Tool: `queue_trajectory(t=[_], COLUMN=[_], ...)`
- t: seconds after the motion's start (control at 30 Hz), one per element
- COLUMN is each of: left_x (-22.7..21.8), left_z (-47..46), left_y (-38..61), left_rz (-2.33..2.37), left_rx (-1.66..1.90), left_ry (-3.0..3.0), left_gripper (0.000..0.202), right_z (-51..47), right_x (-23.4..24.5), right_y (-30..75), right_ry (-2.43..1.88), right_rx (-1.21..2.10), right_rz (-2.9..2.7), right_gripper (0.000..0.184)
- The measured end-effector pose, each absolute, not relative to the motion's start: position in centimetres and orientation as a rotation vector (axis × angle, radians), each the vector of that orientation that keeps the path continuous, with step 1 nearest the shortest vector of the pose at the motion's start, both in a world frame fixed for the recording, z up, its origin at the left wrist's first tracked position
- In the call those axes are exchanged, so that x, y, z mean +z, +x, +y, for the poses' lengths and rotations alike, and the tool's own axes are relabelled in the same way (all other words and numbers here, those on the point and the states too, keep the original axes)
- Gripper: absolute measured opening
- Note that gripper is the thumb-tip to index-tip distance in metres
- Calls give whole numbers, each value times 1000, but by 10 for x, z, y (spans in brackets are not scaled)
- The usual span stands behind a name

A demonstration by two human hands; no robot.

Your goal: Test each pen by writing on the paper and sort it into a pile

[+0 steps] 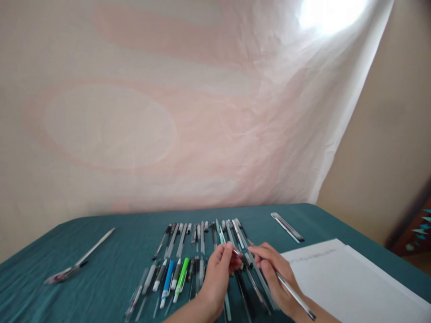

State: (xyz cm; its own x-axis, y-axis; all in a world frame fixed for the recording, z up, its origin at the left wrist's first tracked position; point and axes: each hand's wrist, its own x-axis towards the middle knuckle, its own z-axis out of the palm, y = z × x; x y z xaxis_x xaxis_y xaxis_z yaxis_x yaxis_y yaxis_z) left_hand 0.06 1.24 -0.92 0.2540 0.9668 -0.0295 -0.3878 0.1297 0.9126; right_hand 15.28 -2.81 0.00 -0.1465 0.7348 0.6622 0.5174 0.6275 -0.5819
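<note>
My left hand [217, 273] is closed in a pinch above the middle of the rows of pens. Between its fingertips is a small dark, shiny piece [237, 254], perhaps a pen cap; the fingers hide most of it. Close by on the right, my right hand [274, 273] grips a slim clear pen [294, 294]. Its dark end points down toward me, and the other end reaches toward my left fingers. Under and around both hands lie two rows of pens, among them a blue pen [167, 282] and a green pen [182, 279].
A dark green cloth [111, 287] covers the table. White paper sheets [350, 278] with faint writing lie at the right. Several slim clear pens [287, 228] lie together behind them. A bunched pen group [79, 262] lies far left. A pale hanging sheet [202, 134] closes off the back.
</note>
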Motion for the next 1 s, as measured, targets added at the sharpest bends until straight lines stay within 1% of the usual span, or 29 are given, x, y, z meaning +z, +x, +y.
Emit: queue_trajectory(t=[0.1, 0.3, 0.53, 0.73, 1.0], left_x=[-12, -15, -12, -14, -12], left_z=[15, 11, 7, 4, 3], left_y=[0, 1, 3, 2, 1], left_rz=[760, 703, 721, 661, 775], left_rx=[1149, 1133, 1100, 1065, 1066], left_ry=[871, 858, 877, 939, 1186], left_gripper=[35, 31, 35, 35, 35], right_z=[-34, -35, -30, -28, -27], right_x=[-3, -14, -15, -14, -15], right_y=[153, 147, 147, 147, 147], right_ry=[-1006, -947, -915, -901, -868], right_rx=[232, 206, 185, 168, 49], right_rz=[-1788, -1736, -1781, -1811, -1895], right_gripper=[29, 14, 8, 11, 17])
